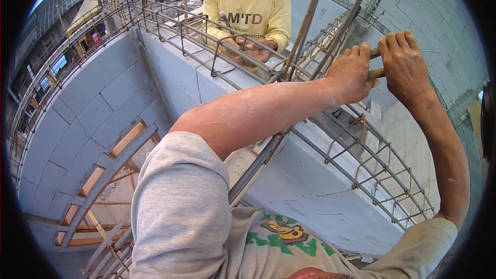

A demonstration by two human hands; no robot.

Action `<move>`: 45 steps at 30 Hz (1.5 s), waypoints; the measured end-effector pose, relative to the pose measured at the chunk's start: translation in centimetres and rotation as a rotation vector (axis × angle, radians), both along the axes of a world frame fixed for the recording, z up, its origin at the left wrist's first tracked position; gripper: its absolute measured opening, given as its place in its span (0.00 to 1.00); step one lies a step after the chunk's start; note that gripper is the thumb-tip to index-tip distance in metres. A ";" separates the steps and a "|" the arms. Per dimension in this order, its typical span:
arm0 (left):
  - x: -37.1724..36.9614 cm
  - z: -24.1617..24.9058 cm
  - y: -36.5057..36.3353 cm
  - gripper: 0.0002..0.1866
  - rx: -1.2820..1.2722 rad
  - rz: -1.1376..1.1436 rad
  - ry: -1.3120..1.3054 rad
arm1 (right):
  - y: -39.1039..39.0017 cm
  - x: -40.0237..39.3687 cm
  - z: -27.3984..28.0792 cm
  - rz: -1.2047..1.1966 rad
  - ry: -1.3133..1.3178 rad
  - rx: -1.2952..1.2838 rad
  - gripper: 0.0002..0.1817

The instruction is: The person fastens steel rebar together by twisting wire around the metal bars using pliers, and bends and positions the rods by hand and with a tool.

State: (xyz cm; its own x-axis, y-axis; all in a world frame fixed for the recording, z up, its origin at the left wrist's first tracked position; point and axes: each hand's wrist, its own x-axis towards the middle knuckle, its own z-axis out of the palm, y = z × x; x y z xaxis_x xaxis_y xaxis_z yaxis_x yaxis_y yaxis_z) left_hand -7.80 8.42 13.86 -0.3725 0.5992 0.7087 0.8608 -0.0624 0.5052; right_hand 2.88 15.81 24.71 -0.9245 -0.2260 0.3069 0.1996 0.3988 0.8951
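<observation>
My left hand [354, 72] reaches across to the upper right, its fingers closed. My right hand [405, 64] is raised close beside it, fingers curled over. Both hands grip a pair of short tan rods [376, 74] that bridge the small gap between them, one above the other; their ends are hidden in my fists. Below and around my hands runs a long rebar cage [356, 150] with tied stirrups, lying along the top of a pale block wall [315, 196]. Upright rebar [343, 23] rises just left of my hands.
Across the wall a person in a yellow shirt [247, 13] holds both hands together near another rebar cage [181, 33]. A curved block wall [98, 103] stands at left, with timber framing [98, 222] below. A tall block wall [413, 5] rises at right.
</observation>
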 end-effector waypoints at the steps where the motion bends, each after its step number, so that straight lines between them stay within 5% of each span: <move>1: 0.2 -0.1 0.2 0.36 0.007 0.001 -0.001 | -0.2 0.0 0.2 -0.038 -0.020 -0.053 0.20; 4: 0.9 -0.2 0.2 0.26 -0.012 0.029 0.019 | -0.7 0.2 0.5 -0.123 -0.069 -0.168 0.16; 12: -0.7 1.0 1.0 0.21 -0.215 -0.123 0.072 | 0.4 0.3 0.6 -0.226 -0.106 -0.255 0.09; 17: -2.2 1.5 2.8 0.22 -0.387 -0.388 0.167 | -0.7 -0.3 2.1 -0.590 -0.262 -0.499 0.10; 22: -1.7 0.5 -0.6 0.31 -0.312 -0.178 -0.034 | -4.4 -2.8 5.3 -1.118 -0.293 -0.897 0.17; 26: -2.6 0.0 0.7 0.28 -0.324 -0.268 -0.077 | -3.8 -1.7 4.5 -0.714 -0.315 -0.724 0.18; 27: -2.6 -0.1 0.7 0.27 -0.332 -0.300 -0.086 | -2.3 -0.8 3.2 -0.485 -0.370 -0.352 0.23; 30: -2.5 0.1 0.6 0.24 -0.340 -0.297 -0.156 | -4.3 0.8 0.3 -0.561 -0.214 -0.270 0.45; 34: -2.6 0.3 1.0 0.26 -0.416 -0.290 -0.108 | 2.5 3.7 -3.8 0.206 0.112 0.149 0.36; 38: -2.4 1.3 0.4 0.29 -0.572 -0.306 -0.106 | 4.4 4.5 -4.6 0.221 0.126 0.197 0.25; 42: -1.9 1.0 -0.3 0.42 -0.424 -0.163 0.092 | 2.3 3.4 -1.4 -0.030 -0.154 -0.248 0.15; 45: -2.1 1.0 -0.6 0.48 -0.385 -0.258 0.188 | -1.3 1.3 2.5 -0.786 -0.353 -0.909 0.04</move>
